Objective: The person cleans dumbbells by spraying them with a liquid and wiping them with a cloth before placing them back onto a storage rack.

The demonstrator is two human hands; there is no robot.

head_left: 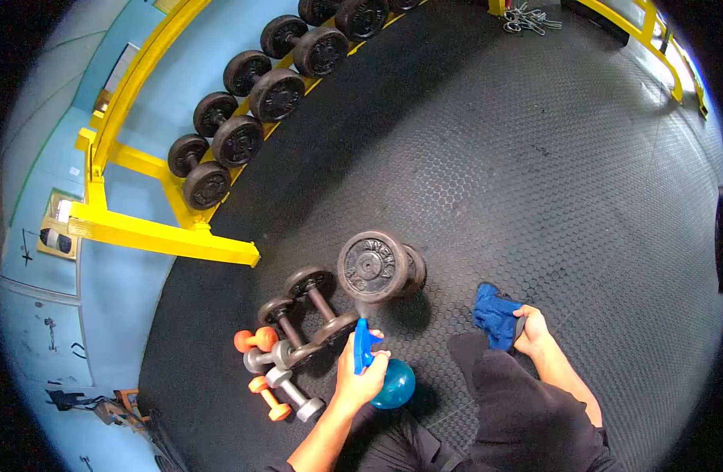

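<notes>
My left hand (363, 379) is closed around a spray bottle, its blue trigger head (363, 346) tilted toward the dumbbells. Under that hand shows a rounded teal shape (396, 385), seemingly the bottle's body. Just beyond the nozzle a large dark dumbbell (371, 266) stands on end, its round plate facing up. A faint whitish mist appears between nozzle and plate. On the right, my right hand (532, 330) grips a crumpled blue cloth (497, 316) beside my knee, apart from the dumbbell.
Left of the spray bottle lie two brown dumbbells (322, 303), grey ones (296, 393) and orange ones (256, 340) on the black rubber floor (487, 173). A yellow rack (164, 233) holding several black dumbbells (239, 141) runs along the blue wall. Metal clips (532, 19) lie at the far end.
</notes>
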